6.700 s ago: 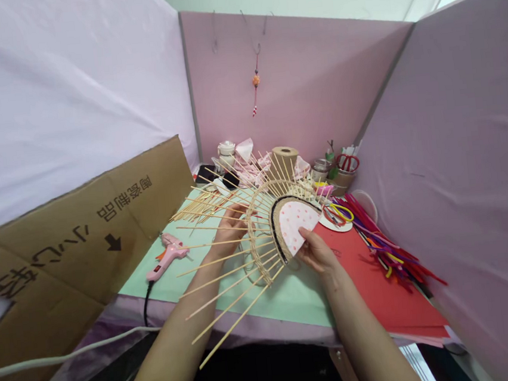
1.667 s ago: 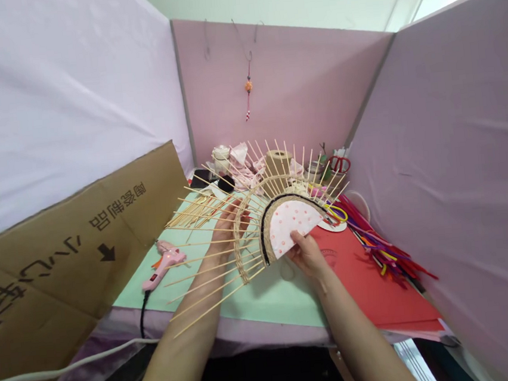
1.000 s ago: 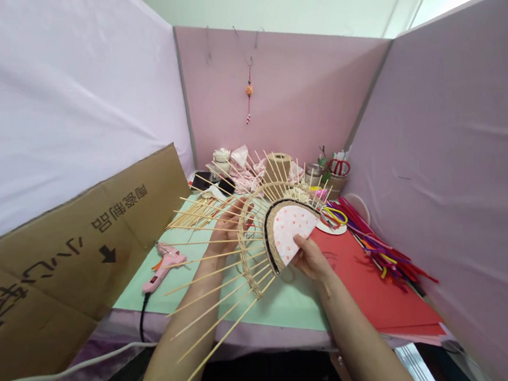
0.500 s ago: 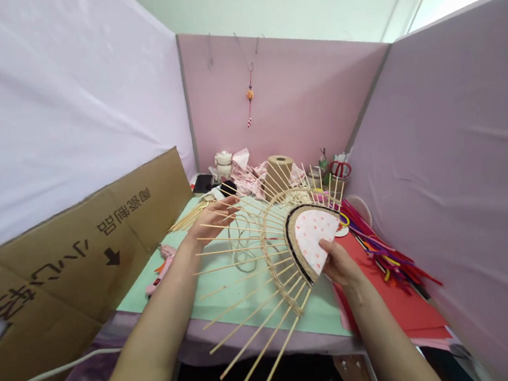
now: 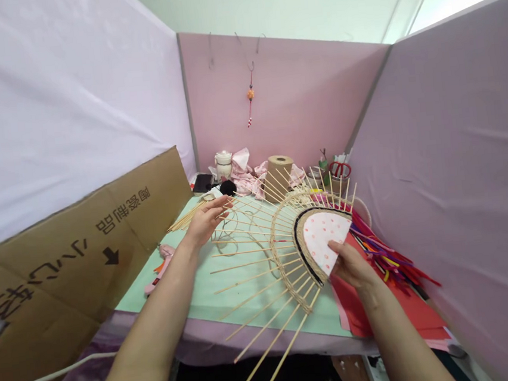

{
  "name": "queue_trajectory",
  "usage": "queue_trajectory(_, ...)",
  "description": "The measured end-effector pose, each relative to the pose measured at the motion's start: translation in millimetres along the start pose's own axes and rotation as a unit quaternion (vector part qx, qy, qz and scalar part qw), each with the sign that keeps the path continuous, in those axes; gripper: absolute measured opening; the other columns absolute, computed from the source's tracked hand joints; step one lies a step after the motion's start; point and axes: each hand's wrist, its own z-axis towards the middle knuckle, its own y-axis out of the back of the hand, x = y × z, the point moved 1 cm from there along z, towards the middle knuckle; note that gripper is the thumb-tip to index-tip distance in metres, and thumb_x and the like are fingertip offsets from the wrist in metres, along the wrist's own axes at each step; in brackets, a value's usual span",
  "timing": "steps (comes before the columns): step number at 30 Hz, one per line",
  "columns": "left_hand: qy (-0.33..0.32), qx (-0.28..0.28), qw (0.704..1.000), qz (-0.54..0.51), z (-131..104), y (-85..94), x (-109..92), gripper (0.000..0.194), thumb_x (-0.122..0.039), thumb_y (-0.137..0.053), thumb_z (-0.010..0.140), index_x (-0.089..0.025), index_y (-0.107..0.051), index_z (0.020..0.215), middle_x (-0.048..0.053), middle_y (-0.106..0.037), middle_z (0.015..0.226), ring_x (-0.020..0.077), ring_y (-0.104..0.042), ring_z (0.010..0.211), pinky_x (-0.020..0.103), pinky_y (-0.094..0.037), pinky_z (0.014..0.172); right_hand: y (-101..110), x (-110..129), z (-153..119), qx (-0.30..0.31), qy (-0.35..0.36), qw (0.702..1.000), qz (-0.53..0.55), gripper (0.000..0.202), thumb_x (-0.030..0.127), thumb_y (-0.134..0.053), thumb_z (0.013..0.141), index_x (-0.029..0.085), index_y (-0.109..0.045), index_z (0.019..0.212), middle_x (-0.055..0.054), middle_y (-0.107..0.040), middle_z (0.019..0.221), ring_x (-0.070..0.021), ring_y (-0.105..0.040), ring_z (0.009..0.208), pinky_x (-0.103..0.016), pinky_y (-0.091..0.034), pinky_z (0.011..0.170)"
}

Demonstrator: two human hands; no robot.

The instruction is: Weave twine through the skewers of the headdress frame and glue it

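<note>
A half-round fan frame of thin bamboo sticks (image 5: pixel 262 279) spreads out from a white centre with pinkish-red dots (image 5: pixel 318 232). Black and tan cord bands edge that centre, and a woven twine ring (image 5: pixel 277 260) crosses the sticks farther out. My right hand (image 5: pixel 354 268) grips the straight edge of the fan frame, thumb on the dotted face. At the tips of the upper left sticks, my left hand (image 5: pixel 207 220) is held with its fingers stretched out. Loose twine (image 5: pixel 243 224) loops over the green mat beside it; whether any touches my fingers is unclear.
Cardboard (image 5: pixel 94 260) stands along the left. A pink glue gun (image 5: pixel 164 262) and a bundle of sticks (image 5: pixel 185 218) lie on the green mat (image 5: pixel 193 304). A twine spool (image 5: pixel 275 185), black ball (image 5: pixel 227 187) and white jar (image 5: pixel 223 164) stand behind. Pipe cleaners (image 5: pixel 391 261) lie on red sheets (image 5: pixel 409 313) at right.
My right hand has shifted the fan frame slightly right and down. My left hand has drawn a little left, out from among the stick tips.
</note>
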Motion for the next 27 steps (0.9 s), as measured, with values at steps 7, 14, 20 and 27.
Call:
queue_trajectory(7, -0.068, -0.079, 0.984, 0.145, -1, 5.7, -4, 0.037, -0.031, -0.067, 0.07, -0.017, -0.073, 0.104, 0.011, -0.071, 0.108, 0.022, -0.062, 0.094, 0.031, -0.047, 0.074, 2, 2, 0, 0.001, 0.0, 1.0, -0.026, 0.034, 0.029, -0.075, 0.068, 0.019, -0.064, 0.099, -0.009, -0.076, 0.096, -0.0273, -0.071, 0.093, -0.04, -0.058, 0.084)
queue_trajectory(14, -0.092, -0.045, 0.971, 0.215, 1, 3.6, -11, 0.038, -0.04, -0.067, 0.074, -0.02, -0.073, 0.107, 0.009, -0.068, 0.117, 0.024, -0.059, 0.106, 0.032, -0.046, 0.084, 2, 2, -3, -0.002, -0.034, 0.999, -0.042, 0.038, 0.031, -0.078, 0.064, 0.02, -0.064, 0.097, -0.008, -0.076, 0.092, -0.0293, -0.071, 0.093, -0.042, -0.058, 0.083)
queue_trajectory(20, 0.021, -0.03, 0.995, 0.094, 7, 6.9, -3, 0.04, -0.039, -0.074, 0.067, -0.018, -0.074, 0.101, 0.013, -0.067, 0.117, 0.0209, -0.061, 0.096, 0.028, -0.045, 0.072, -1, 3, -5, -0.004, -0.029, 0.999, -0.024, 0.044, 0.03, -0.081, 0.06, 0.019, -0.063, 0.1, -0.009, -0.076, 0.089, -0.032, -0.068, 0.1, -0.046, -0.056, 0.087)
queue_trajectory(27, 0.009, -0.046, 0.998, 0.047, 6, 3.8, 1, 0.035, -0.032, -0.077, 0.064, -0.016, -0.074, 0.096, 0.012, -0.069, 0.11, 0.0208, -0.061, 0.095, 0.029, -0.044, 0.075, -3, 2, -5, 0.013, -0.025, 1.0, 0.004, 0.038, 0.027, -0.08, 0.062, 0.02, -0.064, 0.096, -0.009, -0.076, 0.093, -0.0323, -0.069, 0.099, -0.048, -0.055, 0.089)
